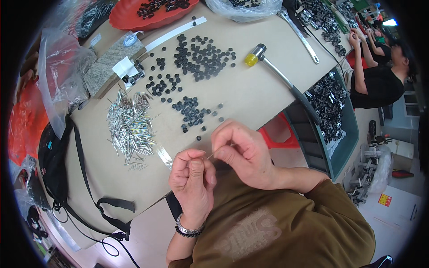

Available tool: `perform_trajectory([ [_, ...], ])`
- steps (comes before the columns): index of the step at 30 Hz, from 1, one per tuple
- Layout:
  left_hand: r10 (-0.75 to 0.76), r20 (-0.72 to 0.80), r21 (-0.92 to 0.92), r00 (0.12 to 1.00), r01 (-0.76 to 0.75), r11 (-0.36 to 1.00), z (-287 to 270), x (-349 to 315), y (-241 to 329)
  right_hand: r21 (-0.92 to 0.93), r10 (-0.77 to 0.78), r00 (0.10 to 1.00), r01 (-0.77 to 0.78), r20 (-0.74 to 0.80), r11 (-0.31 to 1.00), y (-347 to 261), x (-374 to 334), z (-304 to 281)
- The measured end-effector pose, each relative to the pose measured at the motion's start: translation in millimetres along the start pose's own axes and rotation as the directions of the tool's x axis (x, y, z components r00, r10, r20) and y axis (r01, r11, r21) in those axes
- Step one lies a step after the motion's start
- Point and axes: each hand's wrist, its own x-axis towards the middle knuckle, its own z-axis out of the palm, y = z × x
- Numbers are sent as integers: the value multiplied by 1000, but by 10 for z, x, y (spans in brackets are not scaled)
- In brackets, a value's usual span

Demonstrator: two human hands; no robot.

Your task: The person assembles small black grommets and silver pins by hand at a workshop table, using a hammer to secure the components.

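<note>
At the table's near edge my two hands are close together, with their fingertips almost meeting. My right hand (243, 154) is closed in a pinch on a thin metal pin (210, 157), which points toward the left fingertips. My left hand (193, 183) wears a bracelet, and its thumb presses against curled fingers; whatever sits between them is too small to make out. Just beyond the hands lie many small black round caps (191, 110), in loose clusters. To the left is a heap of thin silvery pins (130, 127).
A hammer (286, 80) with a yellow-and-black head lies at right, beside a green crate (348, 147) of dark metal parts. Farther off are a wrench (300, 38) and a red bowl (123, 23). A black strapped bag (53, 156) lies left. Another person (380, 82) sits at far right.
</note>
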Motion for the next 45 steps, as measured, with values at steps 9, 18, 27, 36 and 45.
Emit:
perform_trajectory([
  [9,53,-90,66,995,-47,997,-198,49,156,-501,-400,914,315,-68,806,392,401,-148],
  [18,54,-129,13,990,-53,999,-267,27,195,-671,-378,923,239,-67,702,304,475,-97],
  [27,17,-123,-37,992,-22,999,-310,43,237,-686,-341,939,218,-46,694,299,540,-99],
  [36,-20,-86,-131,996,9,991,-318,42,281,-799,-405,909,317,100,512,333,586,-99],
  [45,-28,-45,-161,999,20,987,-252,20,322,-815,-490,811,499,319,295,349,655,-150],
])
